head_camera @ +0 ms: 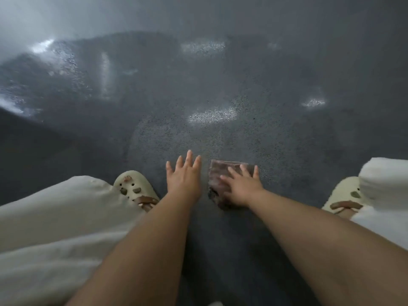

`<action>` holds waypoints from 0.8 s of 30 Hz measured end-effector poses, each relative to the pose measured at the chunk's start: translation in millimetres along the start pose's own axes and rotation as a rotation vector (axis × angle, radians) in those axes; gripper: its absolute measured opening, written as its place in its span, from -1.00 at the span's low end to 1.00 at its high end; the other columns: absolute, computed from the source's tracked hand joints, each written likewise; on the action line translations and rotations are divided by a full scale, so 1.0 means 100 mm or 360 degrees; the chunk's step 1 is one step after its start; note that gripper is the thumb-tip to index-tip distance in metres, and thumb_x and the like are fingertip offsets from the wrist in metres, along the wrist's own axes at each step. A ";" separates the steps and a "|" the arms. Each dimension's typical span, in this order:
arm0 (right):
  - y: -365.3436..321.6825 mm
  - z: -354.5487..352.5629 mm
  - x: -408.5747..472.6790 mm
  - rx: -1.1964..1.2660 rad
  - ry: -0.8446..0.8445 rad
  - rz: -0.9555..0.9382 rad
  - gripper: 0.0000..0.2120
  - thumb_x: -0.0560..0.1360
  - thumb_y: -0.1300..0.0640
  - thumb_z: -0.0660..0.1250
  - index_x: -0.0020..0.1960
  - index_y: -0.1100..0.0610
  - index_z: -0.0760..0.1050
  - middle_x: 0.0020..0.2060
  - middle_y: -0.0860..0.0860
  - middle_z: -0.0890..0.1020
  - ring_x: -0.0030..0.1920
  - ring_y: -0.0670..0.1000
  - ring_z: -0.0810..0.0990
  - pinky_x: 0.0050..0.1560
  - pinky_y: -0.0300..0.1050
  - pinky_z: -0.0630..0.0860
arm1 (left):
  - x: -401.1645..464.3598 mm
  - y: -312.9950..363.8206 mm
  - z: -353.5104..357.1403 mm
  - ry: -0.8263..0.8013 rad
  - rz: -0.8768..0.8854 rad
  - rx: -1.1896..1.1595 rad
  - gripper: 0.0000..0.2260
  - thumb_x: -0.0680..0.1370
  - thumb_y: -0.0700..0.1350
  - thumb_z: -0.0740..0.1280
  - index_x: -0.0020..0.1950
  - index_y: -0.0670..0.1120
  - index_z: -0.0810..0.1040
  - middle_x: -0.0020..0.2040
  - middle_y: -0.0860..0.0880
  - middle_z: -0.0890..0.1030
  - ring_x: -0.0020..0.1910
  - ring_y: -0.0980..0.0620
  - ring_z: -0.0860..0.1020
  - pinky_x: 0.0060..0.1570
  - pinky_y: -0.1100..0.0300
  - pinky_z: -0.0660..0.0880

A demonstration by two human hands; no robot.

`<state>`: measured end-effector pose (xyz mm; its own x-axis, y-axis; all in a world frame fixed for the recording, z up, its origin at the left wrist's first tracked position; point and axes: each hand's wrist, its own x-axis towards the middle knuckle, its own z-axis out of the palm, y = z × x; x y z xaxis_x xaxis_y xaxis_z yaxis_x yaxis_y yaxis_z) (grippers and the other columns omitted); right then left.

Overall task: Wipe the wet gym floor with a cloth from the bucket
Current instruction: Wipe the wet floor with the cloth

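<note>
While the person crouches low over the dark grey, speckled gym floor (220, 138), the right hand (241, 187) lies flat on a crumpled brownish-mauve cloth (217, 173), fingers spread and straight, pressing it to the floor rather than gripping it. The cloth sits between the two feet, just right of centre, and pokes out beyond the hand at its far edge and on the thumb side. The left hand (184, 176) is released, fingers straight and splayed, and holds nothing; whether its palm rests on the floor or hovers just above it cannot be told. A cream perforated clog with small charms and a brown strap (134, 187) stands just left of that hand, a second cream clog (344, 197) is well off to the right, and loose off-white trouser legs (55, 217) cover the knees.

Wet patches glint farther out, ahead and to the left (the bucket is not in view). The step in hand looks like the wiping stroke itself. To do it well, the weight should probably stay over the whole palm so the cloth does not bunch or slip out, and strokes should overlap, working outward toward the shiny patches. The free hand can brace the body; a wet floor invites sliding feet.
</note>
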<state>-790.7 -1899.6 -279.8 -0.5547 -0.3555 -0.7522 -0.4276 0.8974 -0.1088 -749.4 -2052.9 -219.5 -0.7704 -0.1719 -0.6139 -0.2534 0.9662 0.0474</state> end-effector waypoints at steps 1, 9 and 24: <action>0.03 -0.09 -0.10 0.0026 -0.0019 0.0045 -0.47 0.58 -0.14 0.09 0.52 -0.09 0.09 0.54 0.02 0.01 0.52 0.19 -0.10 0.41 0.34 -0.23 | -0.09 -0.01 -0.05 0.0022 -0.0010 -0.0011 -0.31 0.55 -0.28 0.16 0.55 0.00 -0.16 0.56 -0.04 -0.21 0.53 -0.09 -0.14 0.48 -0.13 -0.15; -0.25 -0.20 -0.81 0.0382 0.0181 0.0174 -0.59 0.54 -0.09 0.18 0.27 0.12 0.48 0.31 0.14 0.46 0.28 0.18 0.44 0.25 -0.06 0.38 | -0.77 0.09 -0.34 0.0292 0.0015 -0.0091 -0.37 0.51 -0.22 0.28 0.52 -0.04 0.09 0.54 -0.11 0.05 0.50 -0.15 0.07 0.44 -0.07 0.09; -0.43 0.07 -0.20 0.0743 0.0405 0.0382 -0.59 0.59 0.08 0.11 0.41 0.16 0.31 0.46 0.11 0.22 0.43 0.17 0.22 0.40 0.05 0.27 | -0.35 -0.11 -0.17 0.0157 -0.0144 -0.0237 -0.37 0.50 -0.19 0.32 0.50 -0.02 0.12 0.49 -0.10 0.16 0.44 -0.13 0.17 0.35 0.00 0.24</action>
<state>-756.1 -1929.7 -264.6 -0.7761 -0.1276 -0.6176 0.0594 0.9602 -0.2731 -729.4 -2060.4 -185.2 -0.7925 -0.2817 -0.5409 -0.4021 0.9082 0.1162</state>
